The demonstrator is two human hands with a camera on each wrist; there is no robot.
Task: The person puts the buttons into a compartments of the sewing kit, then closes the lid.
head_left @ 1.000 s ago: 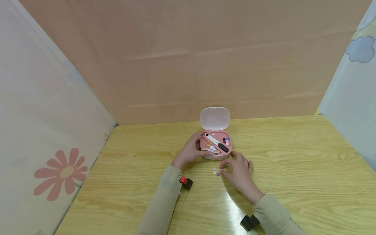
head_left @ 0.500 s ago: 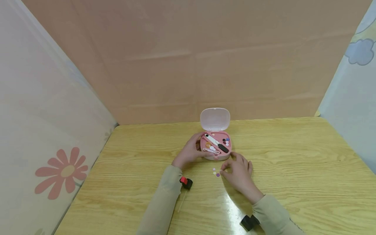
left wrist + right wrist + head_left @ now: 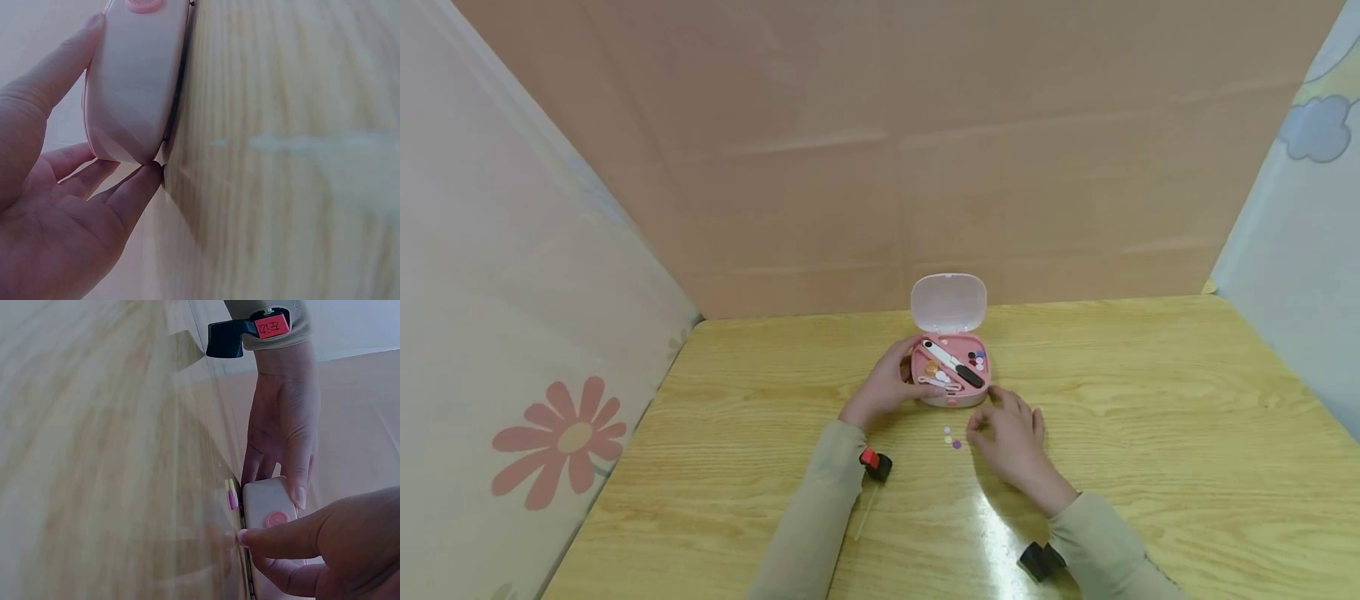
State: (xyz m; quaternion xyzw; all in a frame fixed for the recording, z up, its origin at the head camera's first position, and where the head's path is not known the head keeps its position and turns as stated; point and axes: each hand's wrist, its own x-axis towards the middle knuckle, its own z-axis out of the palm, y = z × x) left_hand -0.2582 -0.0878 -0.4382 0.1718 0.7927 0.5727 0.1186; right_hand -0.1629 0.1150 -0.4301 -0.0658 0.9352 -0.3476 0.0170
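A pink sewing box stands on the table, its translucent lid raised. My left hand grips its left side, the thumb along the front rim and the fingers round the side. Inside lie a white tool with a black handle, an orange round thing, white pieces and several buttons. In front of the box are a few loose buttons, white, yellowish and purple. Just right of them, my right hand pinches a small pinkish button between thumb and forefinger, mostly hidden.
The wood-grain table reaches back to a brown-pink wall panel. Patterned cloth walls stand at both sides. Black wrist mounts are strapped to the sleeves, the left with a red tag.
My right hand has drawn slightly right, away from the loose buttons. The pale button at its fingertips no longer shows in the head view. My left hand stays on the box.
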